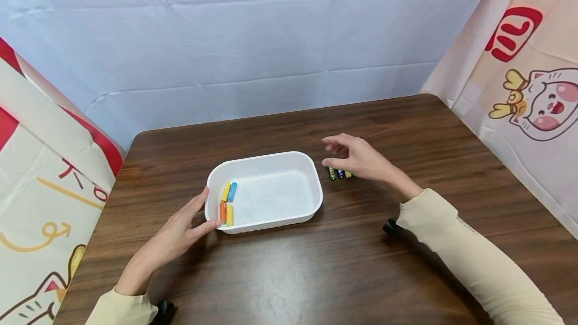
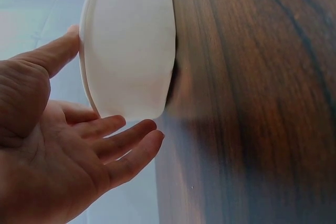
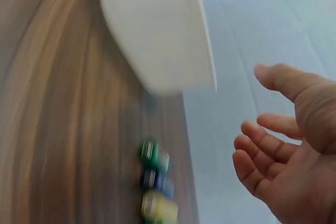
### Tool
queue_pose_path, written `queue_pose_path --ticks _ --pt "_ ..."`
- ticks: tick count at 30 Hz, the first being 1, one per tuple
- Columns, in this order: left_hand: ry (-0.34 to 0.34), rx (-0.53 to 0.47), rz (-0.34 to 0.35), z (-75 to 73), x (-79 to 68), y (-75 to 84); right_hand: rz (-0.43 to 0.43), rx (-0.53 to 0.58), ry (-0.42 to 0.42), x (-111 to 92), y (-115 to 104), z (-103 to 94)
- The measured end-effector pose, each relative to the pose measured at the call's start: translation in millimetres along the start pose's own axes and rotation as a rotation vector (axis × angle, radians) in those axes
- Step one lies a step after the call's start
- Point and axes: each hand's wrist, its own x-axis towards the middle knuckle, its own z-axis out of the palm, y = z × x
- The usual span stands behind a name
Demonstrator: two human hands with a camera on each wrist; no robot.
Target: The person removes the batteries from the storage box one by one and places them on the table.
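Observation:
A white plastic tray (image 1: 275,222) sits on the table, with several yellow, blue and orange batteries (image 1: 230,214) grouped at its left end. My left hand (image 1: 180,227) rests against that end, thumb at the front rim and fingers along the side; the left wrist view shows these fingers (image 2: 131,148) fairly straight on the tray wall (image 2: 131,45). To the right of the tray, my right hand (image 1: 356,157) hovers over a row of batteries (image 1: 332,173), partly hidden beneath it. In the right wrist view, green, dark blue and yellow batteries (image 3: 159,206) lie below the loosely spread, bare right hand (image 3: 283,140).
The dark wood-grain table (image 1: 280,275) carries the tray and batteries. A pale cloth backdrop (image 1: 253,39) hangs behind its far edge, and printed cloths (image 1: 542,99) stand at both sides. Black straps (image 1: 392,227) show at the wrists.

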Motion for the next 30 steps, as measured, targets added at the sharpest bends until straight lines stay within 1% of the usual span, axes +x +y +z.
queue_pose_path --ticks 5,8,11,16,21,26,30 --pt "0.0 0.01 0.002 0.4 0.9 0.2 -0.049 0.055 0.012 21.8 -34.0 23.9" --pt "-0.003 0.01 -0.004 0.0 1.1 0.8 -0.077 0.052 -0.006 33.5 -52.0 38.7" --pt "-0.007 0.01 -0.016 -0.5 0.8 1.4 -0.079 0.047 -0.044 43.5 -68.1 53.0" --pt "-0.01 0.01 -0.017 -1.4 0.4 2.1 -0.035 0.016 -0.126 58.8 -89.0 76.0" --pt "-0.017 0.004 -0.018 -2.8 1.3 3.1 0.02 -0.009 -0.201 72.0 -102.5 96.9" --pt "-0.022 0.005 -0.019 -3.1 1.4 3.4 0.049 -0.037 -0.227 82.1 -110.8 116.1" --pt "-0.025 0.007 -0.023 -2.8 1.6 3.0 0.086 -0.064 -0.23 87.2 -114.5 130.0"
